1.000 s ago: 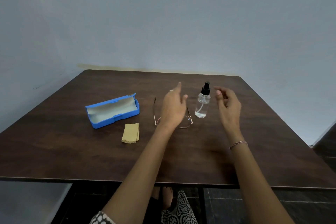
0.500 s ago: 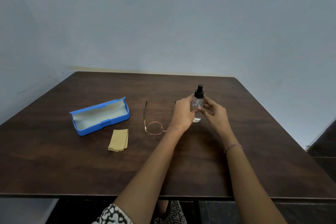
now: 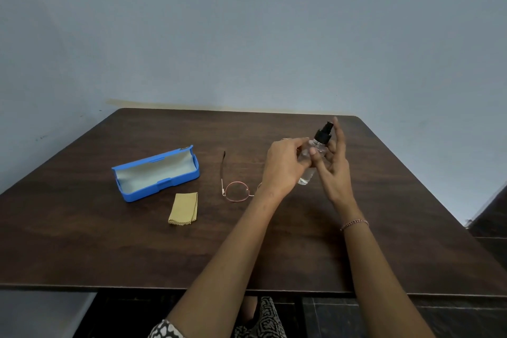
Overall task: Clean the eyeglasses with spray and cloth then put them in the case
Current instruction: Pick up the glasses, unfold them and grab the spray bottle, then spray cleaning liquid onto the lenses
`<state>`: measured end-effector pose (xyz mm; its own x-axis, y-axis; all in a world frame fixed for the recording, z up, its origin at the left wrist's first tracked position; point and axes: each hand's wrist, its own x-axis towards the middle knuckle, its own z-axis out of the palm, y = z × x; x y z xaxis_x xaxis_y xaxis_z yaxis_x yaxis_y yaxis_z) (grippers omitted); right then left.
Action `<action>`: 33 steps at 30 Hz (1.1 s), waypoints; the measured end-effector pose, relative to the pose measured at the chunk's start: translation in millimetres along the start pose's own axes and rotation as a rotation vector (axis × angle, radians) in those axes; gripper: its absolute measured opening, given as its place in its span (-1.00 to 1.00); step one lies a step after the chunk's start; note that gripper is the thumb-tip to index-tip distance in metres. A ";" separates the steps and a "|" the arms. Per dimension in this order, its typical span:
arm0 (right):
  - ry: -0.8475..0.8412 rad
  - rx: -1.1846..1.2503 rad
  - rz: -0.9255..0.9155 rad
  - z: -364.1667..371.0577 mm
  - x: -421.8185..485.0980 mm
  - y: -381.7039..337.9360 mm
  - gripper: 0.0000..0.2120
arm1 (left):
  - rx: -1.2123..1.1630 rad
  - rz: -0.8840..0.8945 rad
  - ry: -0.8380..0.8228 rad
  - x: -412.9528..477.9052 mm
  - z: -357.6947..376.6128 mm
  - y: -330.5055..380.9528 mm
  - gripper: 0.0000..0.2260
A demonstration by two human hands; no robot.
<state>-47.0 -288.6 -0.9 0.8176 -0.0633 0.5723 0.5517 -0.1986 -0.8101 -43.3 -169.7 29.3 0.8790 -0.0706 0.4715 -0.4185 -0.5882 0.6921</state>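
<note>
A small clear spray bottle [image 3: 307, 177] with a black pump top is tilted above the table, held between both hands. My left hand [image 3: 284, 167] grips its body from the left. My right hand [image 3: 334, 173] holds it from the right, thumb on the front and a finger raised beside the pump. The thin pink-rimmed eyeglasses [image 3: 237, 191] lie on the table just left of my left wrist, one lens hidden under it. An open blue case [image 3: 156, 173] with a pale lining sits farther left. A folded yellow cloth [image 3: 183, 208] lies in front of the case.
The dark wooden table [image 3: 274, 255] stands against a pale blue wall. Its near edge runs above my lap, and its right edge drops to a dark floor.
Both hands closed on the spray bottle and lifted it off the table, tilting its top to the right. The glasses, case and cloth stayed put.
</note>
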 end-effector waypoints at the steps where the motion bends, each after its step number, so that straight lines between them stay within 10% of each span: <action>1: 0.000 0.010 0.002 0.7 -0.3 -0.2 -0.35 | -0.012 -0.010 -0.007 -1.5 -1.4 0.3 -0.64; 6: 0.040 0.065 0.017 -0.1 0.6 -0.1 -0.39 | -0.040 -0.135 -0.062 -4.5 -22.1 -3.0 -0.50; 16: 0.104 0.123 -0.004 0.6 3.3 5.5 -0.45 | 0.622 -0.586 0.006 -25.6 -90.0 -50.0 -0.73; 33: 0.117 0.129 0.058 1.6 3.1 6.8 -0.48 | 0.393 -0.804 -0.175 -30.0 -81.1 -65.7 -0.78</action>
<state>-40.4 -288.6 -4.9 0.8278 -0.1857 0.5294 0.5272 -0.0651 -0.8472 -60.7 -63.6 14.0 0.9078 0.3769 -0.1839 0.4148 -0.7430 0.5253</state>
